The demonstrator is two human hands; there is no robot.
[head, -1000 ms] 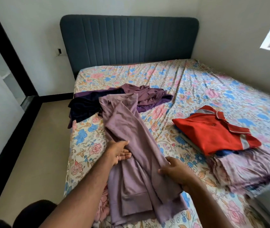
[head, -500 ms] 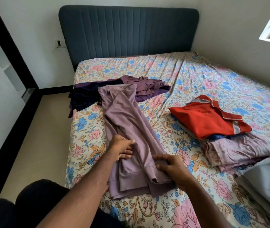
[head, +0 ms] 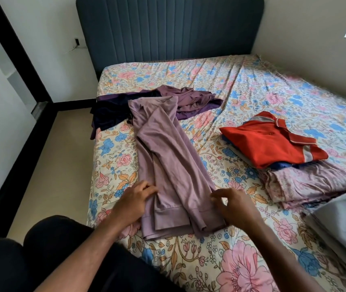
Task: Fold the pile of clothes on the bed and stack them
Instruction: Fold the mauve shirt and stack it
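A floral-sheeted bed (head: 262,85) fills the room, with the red polo (head: 271,142) topping the folded stack at the right, kept apart from the unfolded dark clothes (head: 113,110) near the headboard. The mauve garment (head: 167,157) lies lengthwise, narrowed into a strip for its next fold. The left hand (head: 134,199) touches its edge, fingers relaxed; the right hand (head: 235,205) hovers at the opposite edge, fingers loosely curled, seemingly gripping nothing.
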